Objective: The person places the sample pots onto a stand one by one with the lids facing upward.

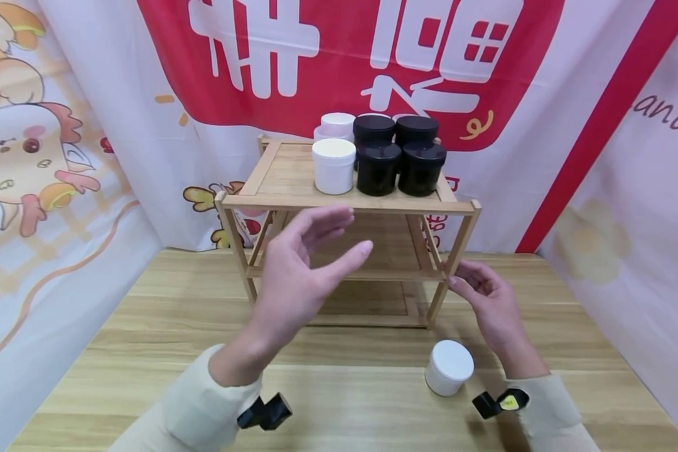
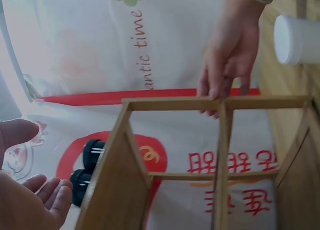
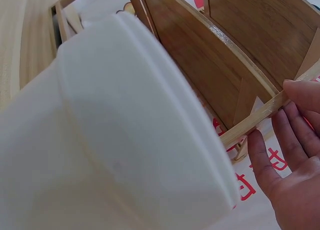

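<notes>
A three-tier wooden rack (image 1: 350,202) stands in the middle of the head view. My right hand (image 1: 488,304) holds its front right post, thumb on one side and fingers on the other, as the right wrist view shows at the post (image 3: 255,119). My left hand (image 1: 299,270) is raised before the rack's top front edge, thumb and fingers spread apart with nothing between them. On the top tier sit a white lidded jar (image 1: 334,168) and black lidded jars (image 1: 377,169), with more jars behind. Another white jar (image 1: 449,367) stands on the table, just in front of my right hand.
The wood-grain table (image 1: 350,402) spreads around the rack. Behind it hangs a red and white printed cloth (image 1: 339,63), with printed cloth (image 1: 45,263) along the left side too. In the right wrist view, a white jar (image 3: 135,125) fills much of the foreground.
</notes>
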`<move>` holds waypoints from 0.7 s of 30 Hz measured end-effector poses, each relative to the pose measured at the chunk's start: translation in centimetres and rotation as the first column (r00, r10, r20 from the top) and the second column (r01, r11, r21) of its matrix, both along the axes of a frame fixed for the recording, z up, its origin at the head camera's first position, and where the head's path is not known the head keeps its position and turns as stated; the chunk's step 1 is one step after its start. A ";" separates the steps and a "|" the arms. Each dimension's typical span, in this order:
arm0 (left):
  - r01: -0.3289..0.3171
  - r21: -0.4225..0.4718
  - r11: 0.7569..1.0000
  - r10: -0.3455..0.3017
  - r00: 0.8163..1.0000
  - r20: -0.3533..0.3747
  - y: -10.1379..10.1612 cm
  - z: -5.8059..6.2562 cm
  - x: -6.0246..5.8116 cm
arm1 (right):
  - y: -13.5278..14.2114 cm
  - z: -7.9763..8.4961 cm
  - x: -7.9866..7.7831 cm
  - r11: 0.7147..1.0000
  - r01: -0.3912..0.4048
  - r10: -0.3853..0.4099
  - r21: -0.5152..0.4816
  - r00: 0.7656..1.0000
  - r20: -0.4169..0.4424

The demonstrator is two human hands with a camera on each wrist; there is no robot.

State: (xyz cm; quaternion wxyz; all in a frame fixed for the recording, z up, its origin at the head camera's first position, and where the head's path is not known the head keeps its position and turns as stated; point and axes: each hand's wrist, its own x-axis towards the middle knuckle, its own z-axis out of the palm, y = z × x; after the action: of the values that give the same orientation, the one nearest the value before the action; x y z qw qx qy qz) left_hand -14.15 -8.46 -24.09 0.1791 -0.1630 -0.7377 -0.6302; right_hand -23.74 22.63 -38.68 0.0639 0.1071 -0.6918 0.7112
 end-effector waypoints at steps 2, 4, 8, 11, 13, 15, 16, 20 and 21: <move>0.030 0.009 1.000 -0.030 1.000 -0.001 0.5 -1.0 0.0 | 0.0 0.0 0.1 1.000 0.004 -0.004 0.000 1.000 0.004; 0.061 0.011 0.998 -0.061 0.998 0.006 1.0 -2.0 0.0 | 0.0 0.0 0.1 1.000 0.009 -0.009 0.005 1.000 0.010; 0.114 0.008 0.993 -0.114 0.993 0.040 2.0 -4.2 0.0 | 0.0 0.1 0.1 1.000 0.012 -0.012 0.021 1.000 0.015; 0.154 0.013 0.988 -0.155 0.986 0.065 2.7 -6.0 -0.2 | -0.1 0.1 0.1 1.000 0.009 -0.009 0.019 1.000 0.009; 0.179 0.016 0.984 -0.180 0.980 0.086 3.0 -7.3 -0.5 | 0.0 0.2 0.1 1.000 0.005 -0.005 0.015 1.000 0.003; 0.206 0.008 0.978 -0.206 0.972 0.111 3.4 -8.6 -1.0 | 0.0 0.1 0.0 1.000 0.001 -0.001 0.005 1.000 -0.001; 0.215 0.001 0.977 -0.213 0.968 0.134 3.5 -9.3 -1.2 | 0.0 0.1 0.0 1.000 0.002 -0.002 0.001 1.000 -0.005; 0.253 -0.024 0.967 -0.242 0.946 0.214 4.0 -11.9 -2.3 | 0.0 0.0 -0.1 1.000 -0.005 0.004 -0.022 1.000 -0.020; 0.260 -0.031 0.965 -0.246 0.942 0.229 4.2 -12.4 -2.5 | 0.0 -0.1 -0.1 1.000 -0.007 0.006 -0.026 1.000 -0.023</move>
State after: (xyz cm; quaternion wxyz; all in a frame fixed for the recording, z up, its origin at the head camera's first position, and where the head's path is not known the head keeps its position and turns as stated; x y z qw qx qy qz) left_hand -16.62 -4.29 -36.52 0.0075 -0.1901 -0.7450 -0.6394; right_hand -23.80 22.61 -38.75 0.0709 0.1167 -0.6815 0.7190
